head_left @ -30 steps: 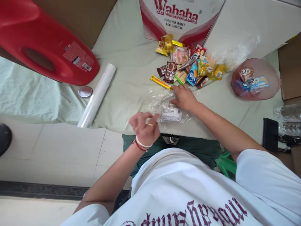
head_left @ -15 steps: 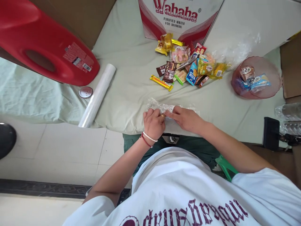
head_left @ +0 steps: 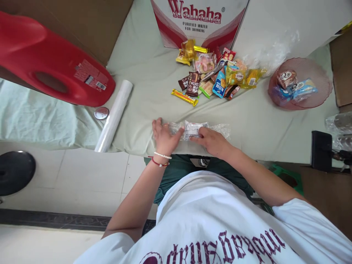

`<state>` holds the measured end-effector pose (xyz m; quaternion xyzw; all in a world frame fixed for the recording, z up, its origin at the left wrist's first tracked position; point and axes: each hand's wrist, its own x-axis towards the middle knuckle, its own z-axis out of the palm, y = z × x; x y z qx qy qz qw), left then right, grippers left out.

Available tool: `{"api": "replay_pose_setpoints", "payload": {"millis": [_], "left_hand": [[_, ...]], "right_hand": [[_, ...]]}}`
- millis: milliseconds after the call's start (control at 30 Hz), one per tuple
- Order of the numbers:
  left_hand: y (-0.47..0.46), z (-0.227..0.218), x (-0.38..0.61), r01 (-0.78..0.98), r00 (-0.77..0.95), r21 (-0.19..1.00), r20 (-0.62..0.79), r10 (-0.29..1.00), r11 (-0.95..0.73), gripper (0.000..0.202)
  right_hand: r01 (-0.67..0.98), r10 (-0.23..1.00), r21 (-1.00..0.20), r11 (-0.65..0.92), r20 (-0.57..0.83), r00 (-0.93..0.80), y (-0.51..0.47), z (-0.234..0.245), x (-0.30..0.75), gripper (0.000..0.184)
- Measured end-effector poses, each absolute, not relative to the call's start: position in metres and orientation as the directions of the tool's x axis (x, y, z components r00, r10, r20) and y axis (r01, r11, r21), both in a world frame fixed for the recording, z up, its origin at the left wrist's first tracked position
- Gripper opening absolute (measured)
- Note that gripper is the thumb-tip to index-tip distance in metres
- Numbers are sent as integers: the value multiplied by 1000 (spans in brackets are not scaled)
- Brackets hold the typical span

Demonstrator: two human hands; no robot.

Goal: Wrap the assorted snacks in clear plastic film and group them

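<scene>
A white snack packet wrapped in clear plastic film [head_left: 194, 129] lies on the pale green cloth [head_left: 148, 84] near the table's front edge. My left hand [head_left: 164, 137] lies flat with fingers spread, pressing the film at the packet's left end. My right hand [head_left: 213, 141] rests on the packet's right side, fingers stretched over it. Loose film trails out to the right of the packet.
A pile of several wrapped snacks [head_left: 211, 73] lies behind the packet, before a Wahaha carton [head_left: 198, 20]. A roll of cling film [head_left: 114, 115] and a small round lid [head_left: 101, 113] lie left, by a red plastic body [head_left: 52, 69]. A pink bowl [head_left: 316, 101] with snacks stands right.
My left hand came down from the air onto the film and slid left. My right hand drew back from the snack pile, and the film got folded around the packet.
</scene>
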<state>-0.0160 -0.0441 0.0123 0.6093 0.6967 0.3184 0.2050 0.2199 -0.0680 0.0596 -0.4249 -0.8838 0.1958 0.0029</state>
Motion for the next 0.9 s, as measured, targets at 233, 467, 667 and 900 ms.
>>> {"api": "replay_pose_setpoints", "payload": {"millis": [233, 467, 667, 900], "left_hand": [[-72, 46, 30, 553, -167, 833, 88, 982, 19, 4], [-97, 48, 65, 720, 217, 612, 248, 944, -326, 36], [-108, 34, 59, 822, 329, 425, 191, 925, -380, 49], [-108, 29, 55, 825, 356, 385, 212, 910, -413, 51]], "right_hand": [[723, 748, -398, 565, -124, -652, -67, 52, 217, 32], [654, 807, -590, 474, -5, -590, -90, 54, 233, 33], [815, 991, -571, 101, -17, -135, -101, 60, 268, 39], [894, 999, -447, 21, -23, -35, -82, 71, 272, 18]]}}
